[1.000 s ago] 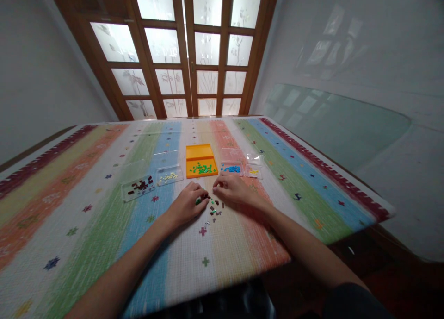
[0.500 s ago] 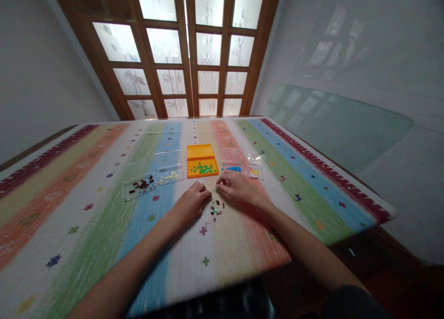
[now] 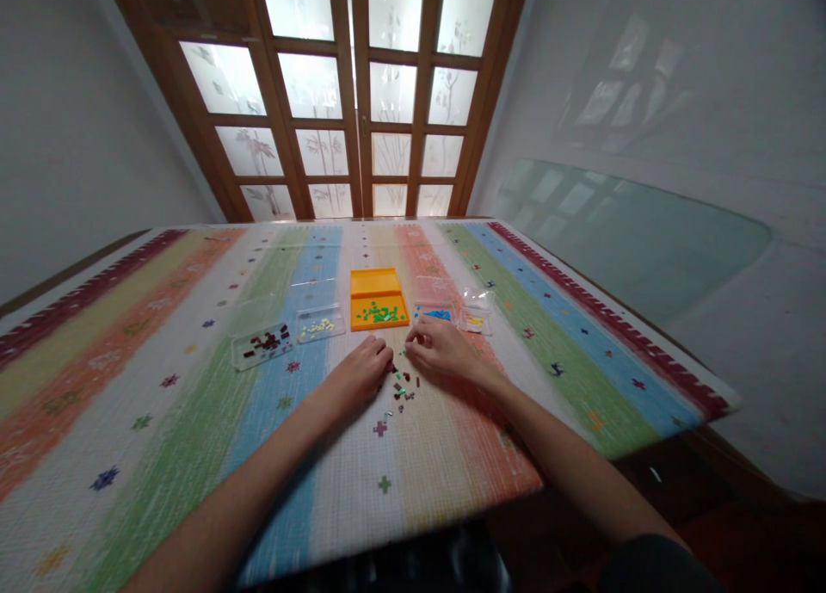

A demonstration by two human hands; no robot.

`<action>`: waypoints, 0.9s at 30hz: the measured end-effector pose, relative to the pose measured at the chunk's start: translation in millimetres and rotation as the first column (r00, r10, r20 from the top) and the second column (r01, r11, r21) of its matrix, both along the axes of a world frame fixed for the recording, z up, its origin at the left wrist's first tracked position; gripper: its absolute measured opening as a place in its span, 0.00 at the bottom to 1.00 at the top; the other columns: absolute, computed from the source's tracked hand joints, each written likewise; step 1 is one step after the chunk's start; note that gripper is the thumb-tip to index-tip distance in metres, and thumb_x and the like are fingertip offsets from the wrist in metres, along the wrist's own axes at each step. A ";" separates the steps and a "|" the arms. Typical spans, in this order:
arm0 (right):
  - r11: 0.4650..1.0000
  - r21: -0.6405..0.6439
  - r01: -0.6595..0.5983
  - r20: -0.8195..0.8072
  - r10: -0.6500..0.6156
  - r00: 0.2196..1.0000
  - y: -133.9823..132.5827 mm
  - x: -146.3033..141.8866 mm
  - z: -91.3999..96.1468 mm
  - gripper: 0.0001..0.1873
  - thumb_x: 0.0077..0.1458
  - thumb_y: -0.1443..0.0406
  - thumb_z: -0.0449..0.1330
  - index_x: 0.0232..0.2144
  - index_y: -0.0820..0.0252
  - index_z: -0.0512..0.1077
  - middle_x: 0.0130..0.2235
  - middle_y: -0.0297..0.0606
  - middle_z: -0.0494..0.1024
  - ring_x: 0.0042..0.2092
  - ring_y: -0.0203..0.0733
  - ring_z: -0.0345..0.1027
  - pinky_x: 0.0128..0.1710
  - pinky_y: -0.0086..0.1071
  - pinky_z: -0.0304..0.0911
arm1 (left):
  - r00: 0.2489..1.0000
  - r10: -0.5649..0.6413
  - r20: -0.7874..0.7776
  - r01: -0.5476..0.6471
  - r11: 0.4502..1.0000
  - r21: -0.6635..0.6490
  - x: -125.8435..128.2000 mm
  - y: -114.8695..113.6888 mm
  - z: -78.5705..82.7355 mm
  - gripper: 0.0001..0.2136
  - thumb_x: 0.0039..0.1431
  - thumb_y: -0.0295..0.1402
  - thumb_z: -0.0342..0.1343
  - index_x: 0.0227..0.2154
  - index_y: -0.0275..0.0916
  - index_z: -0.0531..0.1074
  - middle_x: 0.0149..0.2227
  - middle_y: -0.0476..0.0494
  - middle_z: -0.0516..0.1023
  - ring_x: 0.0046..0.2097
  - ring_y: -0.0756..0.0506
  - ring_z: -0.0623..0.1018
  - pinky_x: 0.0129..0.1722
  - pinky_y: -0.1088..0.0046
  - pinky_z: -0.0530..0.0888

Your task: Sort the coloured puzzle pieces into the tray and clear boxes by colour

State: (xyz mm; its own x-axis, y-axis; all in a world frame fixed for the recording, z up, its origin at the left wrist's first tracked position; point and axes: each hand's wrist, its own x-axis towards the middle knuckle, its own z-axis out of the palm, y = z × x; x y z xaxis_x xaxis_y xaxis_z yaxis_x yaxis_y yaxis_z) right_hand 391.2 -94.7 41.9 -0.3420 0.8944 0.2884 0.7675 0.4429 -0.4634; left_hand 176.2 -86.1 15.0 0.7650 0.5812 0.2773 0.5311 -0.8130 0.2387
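Note:
A small heap of tiny coloured pieces (image 3: 401,389) lies on the striped tablecloth (image 3: 194,404) in front of me. My left hand (image 3: 358,372) rests at the heap's left edge with its fingers curled and pinched at a piece. My right hand (image 3: 439,349) sits just right of the heap, fingertips pinched together on a tiny piece I cannot make out. Behind the hands stands an orange tray (image 3: 378,311) holding green pieces.
Clear boxes line up beside the orange tray: dark red pieces (image 3: 261,345), pale yellow pieces (image 3: 317,326), blue pieces (image 3: 437,314), yellow pieces (image 3: 474,321). A wooden glazed door (image 3: 361,102) stands beyond the table. The table's right edge (image 3: 645,352) drops to a dark floor.
Both hands have drawn slightly closer together over the heap. My right hand's fingertips have shifted a little right and pinched. The camera tilted slightly.

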 end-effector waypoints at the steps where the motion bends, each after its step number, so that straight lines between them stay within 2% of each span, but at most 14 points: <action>1: 1.000 0.001 0.000 0.003 0.000 1.000 0.1 0.3 -0.1 0.07 0.56 0.73 0.60 0.30 0.63 0.78 0.32 0.38 0.76 0.33 0.37 0.65 0.35 0.31 0.56 | 1.000 -0.003 0.000 0.003 1.000 0.001 0.3 0.8 -1.0 0.08 0.63 0.20 0.49 0.34 0.39 0.68 0.38 0.42 0.72 0.42 0.42 0.72 0.43 0.64 0.73; 5: 1.000 0.003 -0.011 0.015 0.011 1.000 -0.6 0.7 1.4 0.06 0.56 0.73 0.60 0.30 0.63 0.78 0.32 0.40 0.76 0.33 0.38 0.65 0.35 0.32 0.56 | 0.999 -0.019 -0.043 0.020 1.000 0.016 0.2 2.1 -3.8 0.07 0.63 0.20 0.49 0.34 0.39 0.67 0.38 0.41 0.72 0.42 0.41 0.71 0.44 0.63 0.73; 8: 1.000 0.003 -0.010 0.019 0.009 1.000 -1.4 0.7 3.0 0.06 0.56 0.73 0.60 0.30 0.64 0.78 0.32 0.40 0.77 0.33 0.38 0.65 0.36 0.32 0.57 | 0.999 -0.032 -0.012 0.032 0.999 0.007 -4.1 3.9 -2.4 0.07 0.64 0.21 0.48 0.34 0.39 0.66 0.37 0.41 0.72 0.41 0.41 0.71 0.43 0.64 0.72; 13: 1.000 -0.013 -0.012 0.046 0.013 0.999 -2.3 0.9 2.8 0.07 0.56 0.73 0.60 0.31 0.63 0.79 0.34 0.41 0.78 0.34 0.38 0.66 0.36 0.32 0.57 | 0.993 0.033 0.118 -0.034 0.999 0.012 -26.4 16.3 16.9 0.07 0.65 0.24 0.46 0.34 0.40 0.66 0.35 0.43 0.72 0.39 0.43 0.71 0.41 0.65 0.72; 17: 1.000 -0.022 -0.009 0.063 0.010 0.998 -4.0 0.5 2.8 0.08 0.56 0.73 0.59 0.31 0.62 0.79 0.35 0.41 0.78 0.34 0.39 0.67 0.36 0.32 0.58 | 0.971 0.170 0.171 -0.170 0.985 -0.015 -64.7 28.2 46.5 0.06 0.66 0.28 0.46 0.33 0.40 0.66 0.34 0.45 0.73 0.38 0.44 0.73 0.41 0.66 0.72; 21: 1.000 -0.026 -0.007 0.078 0.009 0.997 -7.0 -1.9 5.7 0.08 0.56 0.73 0.59 0.32 0.63 0.79 0.36 0.42 0.78 0.34 0.39 0.67 0.36 0.32 0.57 | 0.899 0.410 0.152 -0.405 0.912 -0.059 -115.9 35.4 69.7 0.07 0.63 0.37 0.47 0.31 0.41 0.66 0.33 0.44 0.74 0.36 0.42 0.74 0.39 0.65 0.72; 24: 1.000 -0.030 -0.008 0.083 0.010 0.997 -9.5 -4.3 8.2 0.08 0.56 0.73 0.59 0.31 0.63 0.79 0.36 0.43 0.79 0.35 0.39 0.67 0.36 0.32 0.57 | 0.841 0.526 0.129 -0.523 0.850 -0.058 -148.2 37.8 73.6 0.08 0.60 0.39 0.48 0.30 0.42 0.66 0.31 0.44 0.75 0.35 0.41 0.75 0.38 0.65 0.71; 27: 0.999 -0.035 -0.014 0.091 0.017 0.996 -10.7 -5.8 9.0 0.08 0.57 0.73 0.59 0.31 0.64 0.79 0.37 0.43 0.79 0.36 0.39 0.68 0.37 0.32 0.58 | 0.801 0.581 0.144 -0.578 0.813 -0.061 -167.2 39.6 65.3 0.08 0.58 0.40 0.48 0.30 0.43 0.66 0.31 0.44 0.76 0.34 0.40 0.76 0.37 0.65 0.71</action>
State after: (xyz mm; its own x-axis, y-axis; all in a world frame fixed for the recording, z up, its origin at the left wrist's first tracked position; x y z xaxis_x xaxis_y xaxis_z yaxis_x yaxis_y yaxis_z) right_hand 385.4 -105.3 50.9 -0.3794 0.8977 0.2241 0.8006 0.4399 -0.4067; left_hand 9.1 -46.5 80.3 0.2346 0.9073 0.3489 0.8595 -0.3613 0.3615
